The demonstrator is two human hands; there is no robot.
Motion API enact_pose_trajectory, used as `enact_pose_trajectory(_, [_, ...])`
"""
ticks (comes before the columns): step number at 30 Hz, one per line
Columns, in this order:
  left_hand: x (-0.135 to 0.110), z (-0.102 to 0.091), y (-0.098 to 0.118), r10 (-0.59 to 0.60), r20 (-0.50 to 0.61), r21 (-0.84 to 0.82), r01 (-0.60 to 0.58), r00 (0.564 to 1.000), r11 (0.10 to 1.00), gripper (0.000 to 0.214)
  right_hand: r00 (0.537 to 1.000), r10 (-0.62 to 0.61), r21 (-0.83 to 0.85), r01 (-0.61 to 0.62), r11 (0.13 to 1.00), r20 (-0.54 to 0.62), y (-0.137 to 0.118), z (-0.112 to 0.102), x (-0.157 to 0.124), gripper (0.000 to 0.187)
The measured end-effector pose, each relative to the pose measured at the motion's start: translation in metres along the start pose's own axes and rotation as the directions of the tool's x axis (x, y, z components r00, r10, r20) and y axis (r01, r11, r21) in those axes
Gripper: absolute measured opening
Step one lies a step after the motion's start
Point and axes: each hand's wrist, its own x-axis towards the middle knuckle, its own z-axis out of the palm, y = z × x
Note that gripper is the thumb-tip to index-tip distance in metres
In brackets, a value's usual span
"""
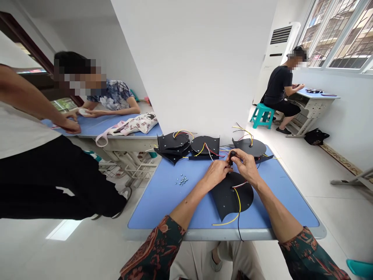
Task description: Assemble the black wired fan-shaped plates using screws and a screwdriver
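A black rounded metal plate (pixel 230 198) lies on the blue tabletop in front of me, with yellow, black, white and red wires coming out of a hole in it. At its far edge my right hand (pixel 247 165) grips the black handle of what looks like a screwdriver (pixel 232 154), held upright. My left hand (pixel 216 174) is closed at the same far edge, close beside the tool. Its fingertips are partly hidden, so what they pinch does not show. Left of the plate lies a small pile of silvery screws (pixel 183 180).
Similar black plates with wires stand along the table's far side: a stack (pixel 175 144), another (pixel 205 146) and one on the right (pixel 253 147). A white pillar (pixel 195 70) rises behind them. People are at the left desk (pixel 131 134) and the right desk (pixel 317 95).
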Motion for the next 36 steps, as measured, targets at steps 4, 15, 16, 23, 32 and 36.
enact_pose_trajectory(4, [0.0, -0.001, -0.001, 0.015, 0.0, -0.034, -0.015, 1.0, 0.999, 0.017, 0.999, 0.034, 0.061, -0.036, 0.998, 0.029, -0.004, -0.001, 0.0, 0.023])
enact_pose_trajectory(15, [0.0, 0.0, 0.001, -0.009, -0.009, -0.051, 0.008, 1.0, 0.999, 0.013, 0.994, -0.007, -0.074, -0.002, 0.997, -0.11, -0.001, -0.004, -0.001, 0.018])
enact_pose_trajectory(16, [0.0, -0.001, 0.0, -0.01, -0.001, -0.073, 0.01, 1.0, 0.997, 0.012, 0.997, -0.014, -0.046, 0.011, 0.999, -0.071, -0.002, -0.004, -0.002, 0.022])
enact_pose_trajectory(23, [0.001, -0.001, 0.0, -0.025, 0.017, -0.093, 0.026, 1.0, 0.995, 0.013, 0.996, -0.077, -0.067, 0.073, 0.995, -0.051, -0.012, -0.001, -0.003, 0.024])
enact_pose_trajectory(32, [0.0, -0.003, 0.001, -0.026, 0.01, -0.077, 0.027, 1.0, 0.997, 0.015, 0.992, -0.053, -0.104, 0.041, 0.994, -0.111, -0.004, -0.004, -0.001, 0.026])
enact_pose_trajectory(36, [0.0, -0.002, -0.001, -0.009, 0.011, -0.117, 0.01, 1.0, 0.993, 0.016, 0.997, -0.003, -0.011, 0.002, 1.0, -0.078, -0.002, -0.007, -0.002, 0.033])
